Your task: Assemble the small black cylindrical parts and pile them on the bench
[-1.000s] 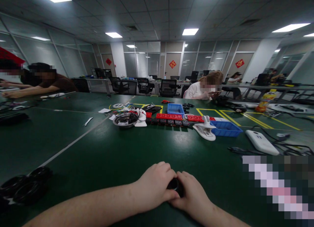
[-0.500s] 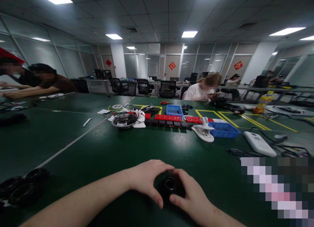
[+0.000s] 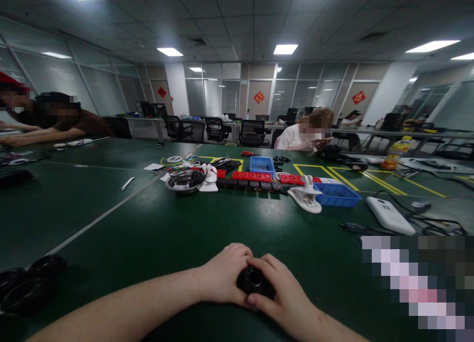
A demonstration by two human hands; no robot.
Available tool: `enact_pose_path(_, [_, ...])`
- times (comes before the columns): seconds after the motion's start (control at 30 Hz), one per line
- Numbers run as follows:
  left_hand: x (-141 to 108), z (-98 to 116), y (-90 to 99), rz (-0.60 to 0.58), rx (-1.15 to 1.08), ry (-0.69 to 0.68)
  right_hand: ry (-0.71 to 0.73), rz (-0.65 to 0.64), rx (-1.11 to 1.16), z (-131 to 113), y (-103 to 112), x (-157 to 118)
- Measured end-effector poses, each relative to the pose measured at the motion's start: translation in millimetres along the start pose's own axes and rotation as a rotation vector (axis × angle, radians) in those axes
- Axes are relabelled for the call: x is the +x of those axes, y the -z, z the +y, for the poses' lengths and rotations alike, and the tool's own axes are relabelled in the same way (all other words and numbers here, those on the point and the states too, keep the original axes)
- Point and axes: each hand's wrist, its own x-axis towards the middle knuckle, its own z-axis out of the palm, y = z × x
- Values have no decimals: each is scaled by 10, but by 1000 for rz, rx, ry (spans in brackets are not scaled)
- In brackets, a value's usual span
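A rounded black part with a round hole in its top [image 3: 255, 277] sits between my two hands, low over the front of the green table [image 3: 177, 233]. My left hand [image 3: 225, 273] is wrapped round its left side, thumb in front. From the right, my right hand [image 3: 283, 292] closes on it, with the thumb at the front and the fingers behind. The hands meet at the far side of the part. Its lower portion is hidden by the fingers, and its exact kind cannot be made out.
Several black rings [image 3: 27, 295] lie at lower left. Farther back stand a metal bowl of cables [image 3: 185, 181], red and black socket strips [image 3: 252, 176], a white clip base [image 3: 307, 196] and a blue bin [image 3: 338, 195]. A white device [image 3: 390, 215] lies right, and people sit around.
My left hand has closed in from an open curve onto the black part. My right hand grips it more tightly, and the thumbs have come together in front.
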Motion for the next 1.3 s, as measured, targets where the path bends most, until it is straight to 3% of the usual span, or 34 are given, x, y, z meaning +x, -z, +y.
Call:
enact_pose_path(0.17, [6,-27,-35,0,-25,-22,-4,44,19,11,-4,-7])
enact_pose_path(0.3, [15,-58,-14,22,-35,-50,-58,255,119,66,-27,-15])
enact_pose_path(0.43, [30,-114,15,76,-21,44,-115,439,186,151,-36,6])
enact_pose_path(0.63, [43,-167,33,146,4,202,-155,421,99,261,-28,48])
enact_pose_path(0.77, [43,-186,23,67,32,217,-161,448,38,316,-22,72])
enact_pose_path(0.97, [53,-230,-8,-49,107,302,-323,387,-64,400,-17,80])
enact_pose_path(1.1, [44,-252,-20,-89,159,330,-239,419,-106,326,6,41])
enact_pose_path(1.3, [24,-287,-32,-104,183,310,-64,371,-174,-46,193,2])
